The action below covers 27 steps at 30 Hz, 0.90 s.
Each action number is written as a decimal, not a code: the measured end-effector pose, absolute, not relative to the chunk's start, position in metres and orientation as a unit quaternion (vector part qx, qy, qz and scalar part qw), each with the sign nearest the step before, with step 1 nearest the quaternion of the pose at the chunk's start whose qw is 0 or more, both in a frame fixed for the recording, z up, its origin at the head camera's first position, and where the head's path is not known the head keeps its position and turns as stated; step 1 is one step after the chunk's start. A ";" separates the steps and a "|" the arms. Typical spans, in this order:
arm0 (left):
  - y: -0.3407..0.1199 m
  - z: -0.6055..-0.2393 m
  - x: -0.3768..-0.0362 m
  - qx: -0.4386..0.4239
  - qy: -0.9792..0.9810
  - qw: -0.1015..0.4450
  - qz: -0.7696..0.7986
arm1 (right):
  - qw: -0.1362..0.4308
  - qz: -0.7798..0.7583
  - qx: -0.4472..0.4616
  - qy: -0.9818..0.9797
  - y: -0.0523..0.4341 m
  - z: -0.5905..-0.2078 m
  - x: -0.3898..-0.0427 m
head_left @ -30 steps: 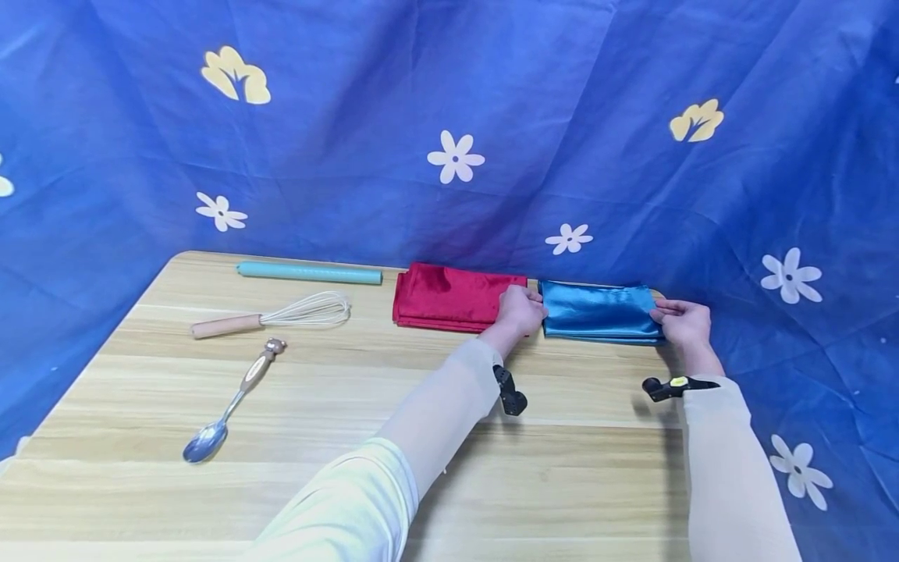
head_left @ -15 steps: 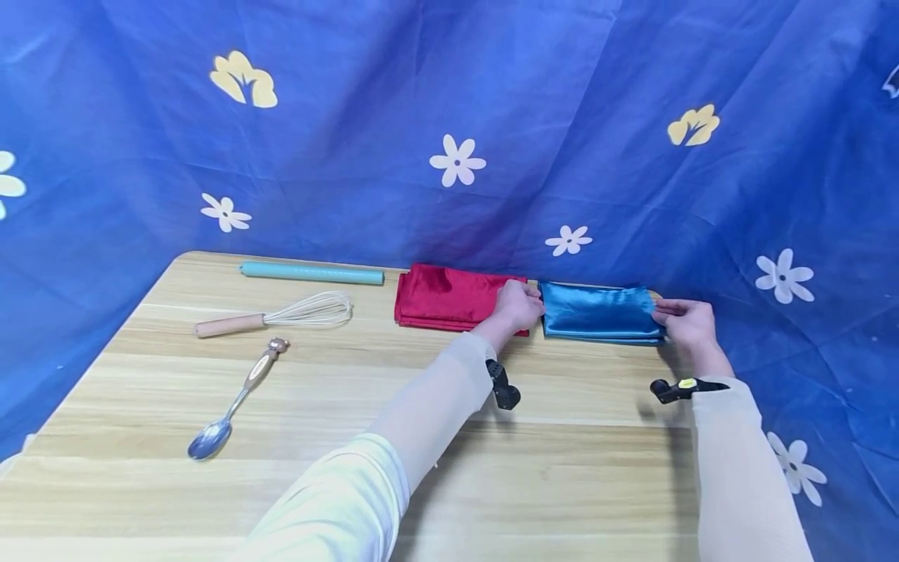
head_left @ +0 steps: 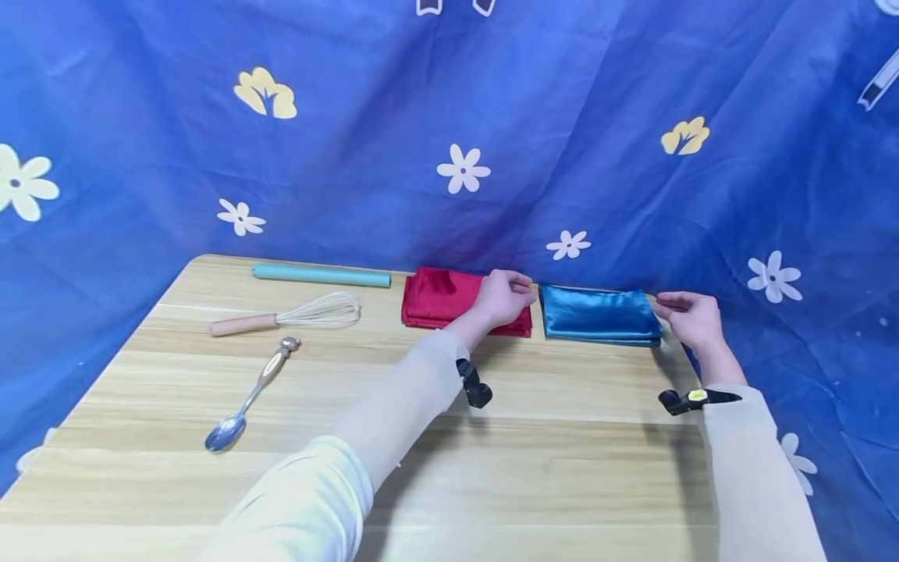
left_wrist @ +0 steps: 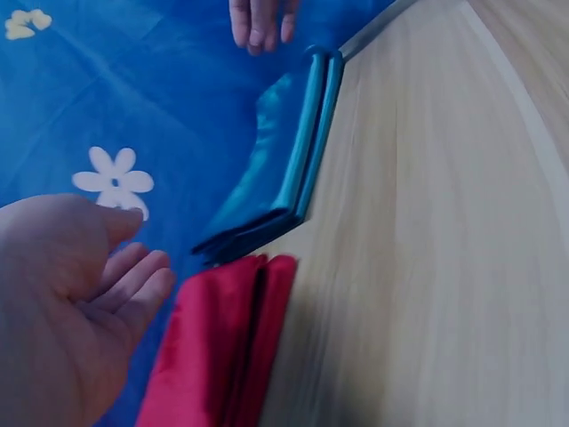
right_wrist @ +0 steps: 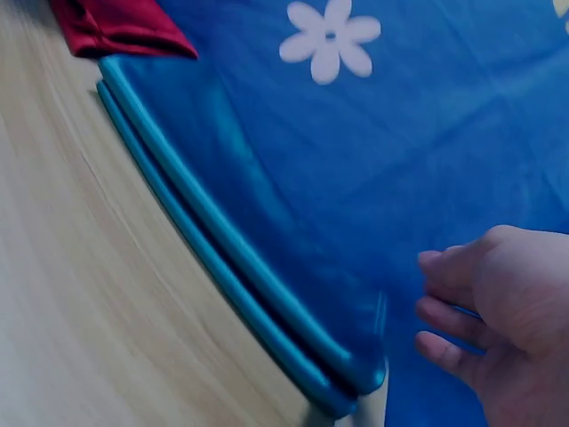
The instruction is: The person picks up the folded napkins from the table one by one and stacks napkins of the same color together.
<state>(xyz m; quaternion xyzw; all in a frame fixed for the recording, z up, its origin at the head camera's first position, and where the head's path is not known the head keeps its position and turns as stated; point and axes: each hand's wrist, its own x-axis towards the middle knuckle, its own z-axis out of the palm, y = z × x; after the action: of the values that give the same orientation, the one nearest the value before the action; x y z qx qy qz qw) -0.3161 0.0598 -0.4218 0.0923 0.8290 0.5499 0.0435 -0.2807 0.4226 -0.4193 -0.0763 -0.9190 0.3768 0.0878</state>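
A folded blue satin cloth [head_left: 600, 314] lies near the back edge of the table, just right of a folded red satin cloth [head_left: 438, 297]. Above the red cloth's right part hovers my left hand [head_left: 502, 298], its fingers relaxed and holding nothing. In the left wrist view the left hand [left_wrist: 84, 302] is apart from both cloths. My right hand [head_left: 691, 318] is just beyond the blue cloth's right end, fingers loosely bent. The right wrist view shows a gap between this hand [right_wrist: 498, 311] and the blue cloth [right_wrist: 240, 222].
On the left of the wooden table [head_left: 534, 468] lie a teal stick-like roll [head_left: 321, 275], a whisk [head_left: 281, 318] with a pinkish handle, and a metal spoon [head_left: 253, 396]. A blue flowered curtain [head_left: 365, 156] hangs along the back and right side.
Both hands have let go of the blue cloth's ends and lifted off, the left one drawing left, the right one slightly right. The cloths stay in place, while the head view shifts a little.
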 end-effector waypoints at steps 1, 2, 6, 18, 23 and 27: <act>0.056 -0.420 -0.317 0.102 0.830 0.034 0.547 | 0.089 0.375 -0.071 -0.920 0.422 -0.418 -0.281; 0.052 -0.419 -0.317 0.113 0.831 0.025 0.544 | 0.089 0.375 -0.067 -0.920 0.420 -0.415 -0.280; 0.034 -0.410 -0.318 0.150 0.841 -0.005 0.520 | 0.103 0.389 -0.037 -0.915 0.412 -0.407 -0.278; -0.034 -0.379 -0.297 0.208 0.888 -0.093 0.399 | 0.115 0.409 0.044 -0.904 0.361 -0.380 -0.267; -0.058 -0.370 -0.286 0.247 0.898 -0.120 0.344 | 0.130 0.410 0.073 -0.900 0.339 -0.374 -0.261; -0.076 -0.367 -0.277 0.251 0.915 -0.123 0.291 | 0.145 0.382 0.091 -0.908 0.321 -0.372 -0.256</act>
<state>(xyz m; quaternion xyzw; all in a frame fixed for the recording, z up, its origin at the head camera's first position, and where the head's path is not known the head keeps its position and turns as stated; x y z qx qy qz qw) -0.2774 -0.0756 -0.3670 0.2511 0.9148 0.2912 -0.1233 -0.2563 0.3213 -0.3722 0.0906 -0.9081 0.3821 0.1454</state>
